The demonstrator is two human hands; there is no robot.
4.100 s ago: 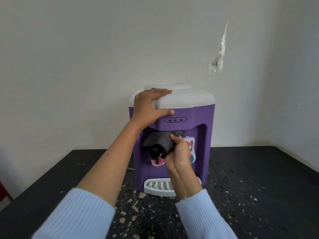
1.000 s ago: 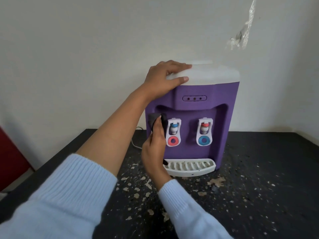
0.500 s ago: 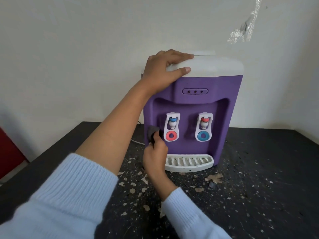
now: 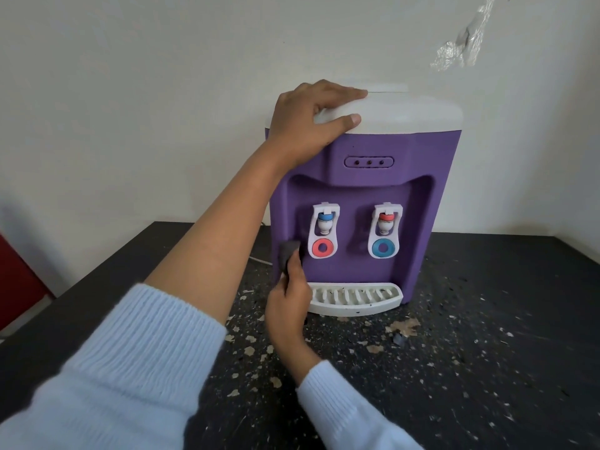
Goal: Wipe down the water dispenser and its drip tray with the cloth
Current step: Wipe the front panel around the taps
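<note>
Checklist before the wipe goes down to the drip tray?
1. Dispenser steadied: left hand rests on its white top. Ok.
2. Cloth held: right hand holds it against the purple front, beside the red-ringed tap. Ok.
3. Path from cloth down to drip tray: nothing in between. Ok.
4. Tray clean: dark specks on it. Not ok.
5. Cloth damp and clean enough: cannot tell.
6. Table beside the tray: scattered flakes. Not ok.

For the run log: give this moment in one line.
left hand: rests on dispenser top | right hand: holds cloth against purple front | drip tray: speckled
</note>
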